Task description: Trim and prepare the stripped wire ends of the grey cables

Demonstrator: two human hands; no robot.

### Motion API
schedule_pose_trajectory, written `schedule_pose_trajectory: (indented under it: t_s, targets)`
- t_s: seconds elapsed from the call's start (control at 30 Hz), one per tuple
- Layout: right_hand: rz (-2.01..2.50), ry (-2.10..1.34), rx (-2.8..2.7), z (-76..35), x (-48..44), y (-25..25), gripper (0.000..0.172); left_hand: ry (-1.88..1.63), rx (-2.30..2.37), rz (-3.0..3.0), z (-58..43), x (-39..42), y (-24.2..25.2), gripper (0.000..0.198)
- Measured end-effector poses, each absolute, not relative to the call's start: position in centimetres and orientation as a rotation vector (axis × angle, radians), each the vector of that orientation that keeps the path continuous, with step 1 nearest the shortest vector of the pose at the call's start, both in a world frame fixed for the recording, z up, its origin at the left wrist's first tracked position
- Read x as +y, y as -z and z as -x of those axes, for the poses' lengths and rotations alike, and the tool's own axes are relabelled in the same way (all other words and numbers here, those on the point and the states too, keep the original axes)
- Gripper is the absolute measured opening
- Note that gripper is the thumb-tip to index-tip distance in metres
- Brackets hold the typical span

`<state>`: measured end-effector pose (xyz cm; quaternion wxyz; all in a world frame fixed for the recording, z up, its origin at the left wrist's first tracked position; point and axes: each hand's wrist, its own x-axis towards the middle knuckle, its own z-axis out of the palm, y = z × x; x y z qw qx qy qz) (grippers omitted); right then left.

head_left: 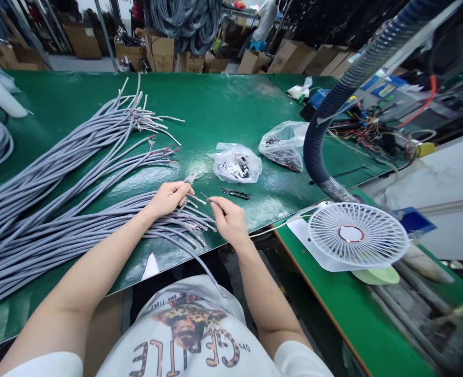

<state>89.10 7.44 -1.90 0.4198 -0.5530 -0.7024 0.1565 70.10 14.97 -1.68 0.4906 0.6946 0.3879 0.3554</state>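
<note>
Head view, sweeping in from the left edge: what's lying out there?

Long grey sheathed cables (60,222) stretching across the green bench (215,102), their stripped ends fanning out near the middle, just in front of the person.

And the left hand (168,199)?

Clenching a handful of those cables close to the ends, fingers curled firmly around them.

Moving right, the right hand (231,222)?

Pinching a thin pale strand (203,196) between the fingertips, though too fine to tell whether wire or pin.

Any tips for handling that well?

Judging by this grip, holding the bundle near the ends, separating one strand at a time, and pulling gently.

Further right?

Black-handled snips (235,193) resting just beyond the fingers, a clear plastic bag of small parts (237,166) lying nearby, and a second bag (284,146) sitting beyond it.

And the surface and room?

Glossy green bench shining under the lights, a ribbed dark hose (325,125) curving down, a white desk fan (357,235) standing at right, cardboard boxes (286,57) lining the far floor, and a co-worker (264,21) standing at the back.
</note>
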Motion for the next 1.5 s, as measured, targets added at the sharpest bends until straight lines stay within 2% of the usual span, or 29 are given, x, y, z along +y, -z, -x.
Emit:
schedule_pose_trajectory:
  t_s: [0.13,0.37,1.17,1.5]
  targets:
    - [1.373,-0.424,-1.752,-87.9,8.2,1.8,0.025,-0.802,0.835,-1.516,-69.7,15.2,1.4,0.052]
    - [1.344,-0.433,-1.763,-86.9,9.0,1.3,0.026,-0.77,0.795,-1.32,-69.5,15.4,1.4,0.051]
    - [1.239,-0.558,-1.686,-86.9,9.6,2.1,0.026,-0.722,0.801,-1.303,-69.6,15.5,1.4,0.052]
    - [1.128,-0.927,-1.47,-86.8,10.5,2.8,0.026,-0.715,0.79,-1.273,-69.6,15.4,1.1,0.052]
